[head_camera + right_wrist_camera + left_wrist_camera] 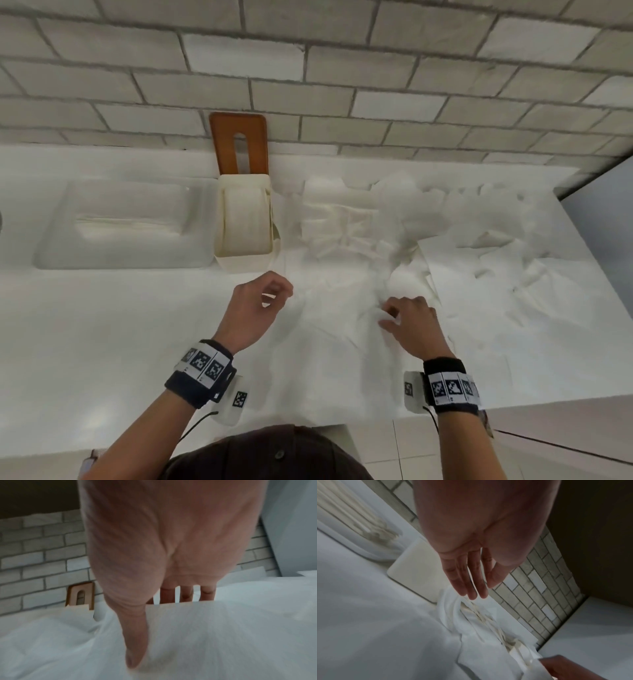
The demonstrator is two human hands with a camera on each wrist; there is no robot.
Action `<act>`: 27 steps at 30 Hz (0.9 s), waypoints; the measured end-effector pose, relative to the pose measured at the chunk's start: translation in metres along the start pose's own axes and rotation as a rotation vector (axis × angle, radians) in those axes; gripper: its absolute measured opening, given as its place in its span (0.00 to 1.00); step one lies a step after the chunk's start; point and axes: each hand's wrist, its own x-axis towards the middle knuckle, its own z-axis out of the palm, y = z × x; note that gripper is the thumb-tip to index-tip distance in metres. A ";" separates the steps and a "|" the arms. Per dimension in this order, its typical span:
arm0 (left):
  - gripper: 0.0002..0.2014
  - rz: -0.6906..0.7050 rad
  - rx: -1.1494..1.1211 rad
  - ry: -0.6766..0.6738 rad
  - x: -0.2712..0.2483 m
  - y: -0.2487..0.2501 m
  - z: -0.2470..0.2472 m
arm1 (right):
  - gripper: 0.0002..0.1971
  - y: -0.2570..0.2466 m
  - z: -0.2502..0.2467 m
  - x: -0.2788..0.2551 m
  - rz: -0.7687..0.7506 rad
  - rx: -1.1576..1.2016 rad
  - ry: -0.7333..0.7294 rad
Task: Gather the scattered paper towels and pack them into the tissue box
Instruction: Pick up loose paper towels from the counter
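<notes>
The white table (102, 325) carries a wide spread of loose paper towels (479, 246) from its middle to its right end, some crumpled near the brick wall. The tissue box (245, 222) stands open at the back, left of the sheets and already part filled, with its wooden lid (239, 144) leaning upright behind it.

The sheets are thin and overlap, so a hasty pull would likely tear one or drag neighbours off the table's front edge, and bunched sheets may not fit the narrow box.

The right hand (412, 323) lies on the near sheet (335, 342), fingers curled into a fold while the thumb pins it. The left hand (258, 305) hovers just beside that sheet, loosely curled, fingers fairly straight in the wrist view, holding nothing.
</notes>
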 end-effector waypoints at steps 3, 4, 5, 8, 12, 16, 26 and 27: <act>0.04 -0.039 -0.053 -0.116 -0.008 0.004 0.014 | 0.10 -0.006 -0.006 -0.013 -0.058 0.308 0.085; 0.06 -0.053 -0.076 -0.150 -0.010 0.007 0.018 | 0.09 -0.014 -0.016 -0.017 -0.088 0.423 0.108; 0.12 -0.067 -0.091 -0.179 -0.011 0.009 0.021 | 0.08 -0.025 -0.028 -0.022 -0.126 0.518 0.126; 0.31 -0.125 -0.177 -0.301 -0.010 0.024 0.031 | 0.07 -0.066 -0.058 -0.030 -0.230 0.746 0.178; 0.25 -0.114 -0.351 -0.238 -0.003 0.044 0.035 | 0.09 -0.111 -0.069 -0.021 -0.185 1.014 0.260; 0.16 -0.060 -0.389 -0.004 0.005 0.046 0.026 | 0.13 -0.125 -0.057 -0.015 -0.043 1.083 0.249; 0.12 -0.264 -0.678 0.157 0.007 0.026 0.005 | 0.06 -0.154 -0.109 -0.044 -0.300 1.389 0.229; 0.13 -0.268 -0.704 0.127 0.007 0.032 0.004 | 0.08 -0.160 -0.113 -0.046 -0.322 1.434 0.228</act>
